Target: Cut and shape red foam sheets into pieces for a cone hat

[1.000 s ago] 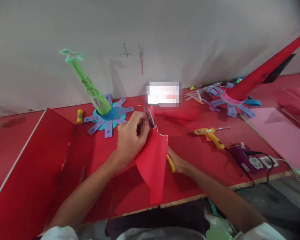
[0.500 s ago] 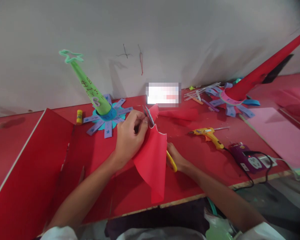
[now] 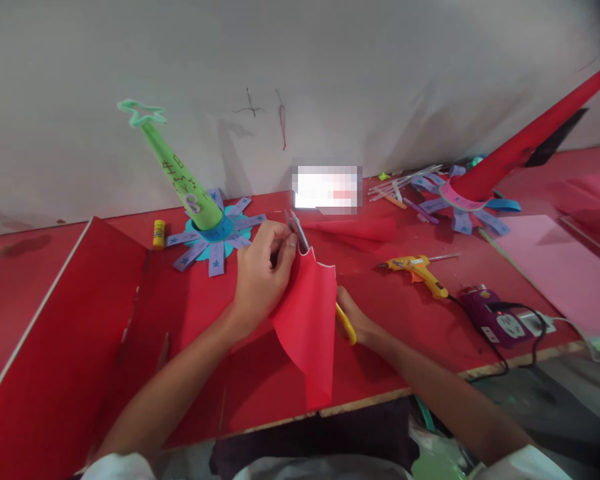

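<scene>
A sheet of red paper (image 3: 310, 327) hangs in front of me, with a jagged cut along its upper edge. My left hand (image 3: 265, 263) pinches that paper near its top left corner. The yellow-handled scissors (image 3: 347, 323) are in my right hand (image 3: 351, 312), which is partly hidden behind the paper. Their metal blades rise past the paper's upper edge, slightly apart, close to my left fingertips. Behind the blades, a rolled red paper cone (image 3: 365, 229) lies on the table.
A green paper cone (image 3: 187, 180) stands at left beside a glue stick (image 3: 159, 235). At right lie a yellow glue gun (image 3: 416, 268), a purple power adapter (image 3: 495, 320) with cables and pink paper sheets (image 3: 560, 267). A red board (image 3: 65, 333) slants up at far left.
The jagged red scrap beside the blades has dropped out of sight. The held paper and my right hand have shifted very slightly right.
</scene>
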The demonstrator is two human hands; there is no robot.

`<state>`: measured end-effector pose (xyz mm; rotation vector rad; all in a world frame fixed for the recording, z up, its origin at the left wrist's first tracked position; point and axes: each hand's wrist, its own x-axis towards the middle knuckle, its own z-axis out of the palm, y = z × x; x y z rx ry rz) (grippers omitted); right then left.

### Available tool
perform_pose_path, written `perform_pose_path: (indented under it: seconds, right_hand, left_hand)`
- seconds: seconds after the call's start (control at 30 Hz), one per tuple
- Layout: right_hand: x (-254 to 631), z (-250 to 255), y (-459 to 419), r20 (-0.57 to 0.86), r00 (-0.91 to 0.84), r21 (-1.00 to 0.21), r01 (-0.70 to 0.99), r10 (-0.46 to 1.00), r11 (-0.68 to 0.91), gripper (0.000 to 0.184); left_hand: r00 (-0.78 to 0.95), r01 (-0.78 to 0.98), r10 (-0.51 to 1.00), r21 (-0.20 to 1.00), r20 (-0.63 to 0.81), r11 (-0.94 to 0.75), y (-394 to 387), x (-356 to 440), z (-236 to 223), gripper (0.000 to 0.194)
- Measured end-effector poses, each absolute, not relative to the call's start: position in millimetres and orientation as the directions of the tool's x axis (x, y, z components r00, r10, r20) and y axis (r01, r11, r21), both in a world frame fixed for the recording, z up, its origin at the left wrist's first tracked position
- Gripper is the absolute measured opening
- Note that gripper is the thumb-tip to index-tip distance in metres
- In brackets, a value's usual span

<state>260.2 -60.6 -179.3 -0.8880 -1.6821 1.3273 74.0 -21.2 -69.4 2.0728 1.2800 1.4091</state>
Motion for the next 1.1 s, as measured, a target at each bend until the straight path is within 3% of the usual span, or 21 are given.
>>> perform_pose_path:
  seconds: [0.23,0.5,1.1]
  right_hand:
    - [257,-173,-62,0.211,-0.408,-0.975,-0.026,0.888,0.22,0.065]
    - [268,-186,-52,0.173,-0.385,-0.958,0.147,0.907,0.245,0.059]
    - [271,-191,-49,0.208,-0.349,-0.888,0.324,0.914,0.326,0.056]
  left_hand:
    - [0.125,0.554,0.798,0.626,0.59,-0.549,-21,72,-72,0.016]
    - [0.137,0.531,0.795,0.634,0.59,-0.562,-20,69,-66,0.012]
    - [0.115,0.497,0.812,0.674,0.572,-0.546,-19,72,-71,0.011]
